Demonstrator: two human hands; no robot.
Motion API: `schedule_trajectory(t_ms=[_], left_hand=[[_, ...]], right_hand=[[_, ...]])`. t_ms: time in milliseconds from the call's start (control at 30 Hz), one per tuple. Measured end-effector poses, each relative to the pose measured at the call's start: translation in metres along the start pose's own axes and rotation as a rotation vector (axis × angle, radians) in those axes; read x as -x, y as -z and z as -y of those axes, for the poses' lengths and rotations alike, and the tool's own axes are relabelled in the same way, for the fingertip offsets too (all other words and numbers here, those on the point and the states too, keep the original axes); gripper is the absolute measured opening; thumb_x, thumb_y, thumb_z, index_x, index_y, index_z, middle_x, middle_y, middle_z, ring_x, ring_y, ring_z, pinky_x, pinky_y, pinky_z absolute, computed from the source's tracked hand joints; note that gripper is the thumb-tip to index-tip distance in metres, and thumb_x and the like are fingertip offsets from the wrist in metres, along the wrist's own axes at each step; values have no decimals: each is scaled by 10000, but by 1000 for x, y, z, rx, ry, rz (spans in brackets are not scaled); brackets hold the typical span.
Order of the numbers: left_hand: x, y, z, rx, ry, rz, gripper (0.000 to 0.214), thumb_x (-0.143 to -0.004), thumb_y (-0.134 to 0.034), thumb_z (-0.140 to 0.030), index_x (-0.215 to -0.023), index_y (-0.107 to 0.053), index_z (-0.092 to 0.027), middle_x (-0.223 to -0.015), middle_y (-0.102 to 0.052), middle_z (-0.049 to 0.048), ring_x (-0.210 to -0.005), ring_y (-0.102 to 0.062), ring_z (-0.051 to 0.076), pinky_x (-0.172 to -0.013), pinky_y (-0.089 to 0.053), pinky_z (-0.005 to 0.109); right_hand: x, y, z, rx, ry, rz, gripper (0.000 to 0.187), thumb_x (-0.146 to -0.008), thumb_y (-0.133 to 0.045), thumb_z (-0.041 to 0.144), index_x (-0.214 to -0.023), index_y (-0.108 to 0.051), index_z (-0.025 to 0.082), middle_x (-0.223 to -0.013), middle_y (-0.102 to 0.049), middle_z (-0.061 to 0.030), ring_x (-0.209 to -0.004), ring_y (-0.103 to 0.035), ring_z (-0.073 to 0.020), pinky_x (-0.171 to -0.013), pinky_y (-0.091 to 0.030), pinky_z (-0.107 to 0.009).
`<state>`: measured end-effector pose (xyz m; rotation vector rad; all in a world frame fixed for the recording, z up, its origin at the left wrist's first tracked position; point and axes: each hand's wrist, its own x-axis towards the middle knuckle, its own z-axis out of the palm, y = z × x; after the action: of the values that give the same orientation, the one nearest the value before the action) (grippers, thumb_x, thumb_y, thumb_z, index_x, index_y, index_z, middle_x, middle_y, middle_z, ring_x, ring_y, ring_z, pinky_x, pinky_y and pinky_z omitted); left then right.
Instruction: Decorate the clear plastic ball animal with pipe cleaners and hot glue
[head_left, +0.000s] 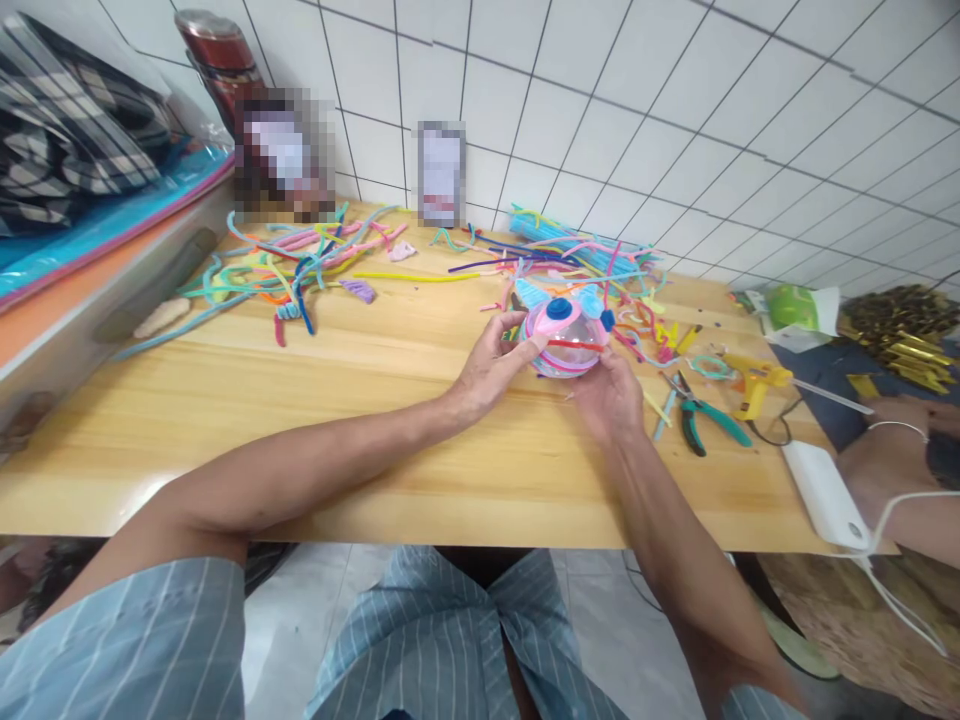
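Observation:
A small round craft piece (pixel 564 338), clear and pink with blue pipe-cleaner ears and a red strand across it, sits on the wooden table (pixel 360 400). My left hand (pixel 491 362) touches its left side with thumb and fingers curled round it. My right hand (pixel 609 395) cups it from below and behind, fingers mostly hidden under the piece.
Loose coloured pipe cleaners (pixel 300 265) lie scattered over the back of the table. Green-handled pliers (pixel 701 415) and a yellow glue gun (pixel 754 385) lie to the right. A white power strip (pixel 825 490) sits at the right edge, beside another person's arm (pixel 900 450).

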<state>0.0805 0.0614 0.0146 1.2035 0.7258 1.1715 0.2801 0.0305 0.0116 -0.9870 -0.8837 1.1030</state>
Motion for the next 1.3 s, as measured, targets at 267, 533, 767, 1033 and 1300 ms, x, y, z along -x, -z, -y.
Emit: schedule_trajectory(t_ms=[267, 533, 767, 1033, 1300], left_hand=[[3, -2, 1, 8, -17, -28, 1005, -736, -984, -860, -1418, -587, -239, -1559, -689, 159, -1386, -698, 347, -1122, -616, 460], [1, 5, 8, -24, -34, -27, 914, -803, -959, -820, -1428, -594, -262, -1554, -691, 135, -1460, -677, 359, -1207, -589, 502], [1, 6, 9, -20, -26, -56, 873, -793, -970, -807, -1371, -624, -251, -1493, -717, 123, -1415, -684, 342, -1193, -589, 492], [1, 9, 7, -29, -13, -22, 823, -828, -964, -776, -1372, -638, -251, -1460, -742, 117, -1404, -693, 343, -1199, -583, 499], [-1, 12, 9, -8, -25, -13, 801, -855, -962, -742, -1407, -643, -257, -1481, -764, 120, -1427, -699, 353, -1204, -592, 508]], right_hand=[[7, -6, -5, -2, 22, -41, 383, -821, -934, 455, -1165, -816, 335, -1251, -864, -11, -1154, -793, -248, -1002, -680, -429], [20, -19, -4, -7, -5, -37, 445, -872, -945, 545, -1247, -797, 356, -1358, -846, -17, -1286, -769, -274, -1082, -655, -462], [22, -22, 0, -68, -53, -28, 482, -882, -929, 635, -1255, -818, 351, -1378, -854, -16, -1318, -763, -274, -1080, -655, -444], [21, -19, -4, -17, -51, -43, 462, -883, -951, 577, -1252, -802, 342, -1383, -848, -32, -1320, -766, -280, -1081, -646, -454], [19, -18, -2, -65, -93, -33, 503, -849, -968, 663, -1213, -820, 349, -1302, -866, -14, -1224, -786, -263, -1018, -675, -433]])
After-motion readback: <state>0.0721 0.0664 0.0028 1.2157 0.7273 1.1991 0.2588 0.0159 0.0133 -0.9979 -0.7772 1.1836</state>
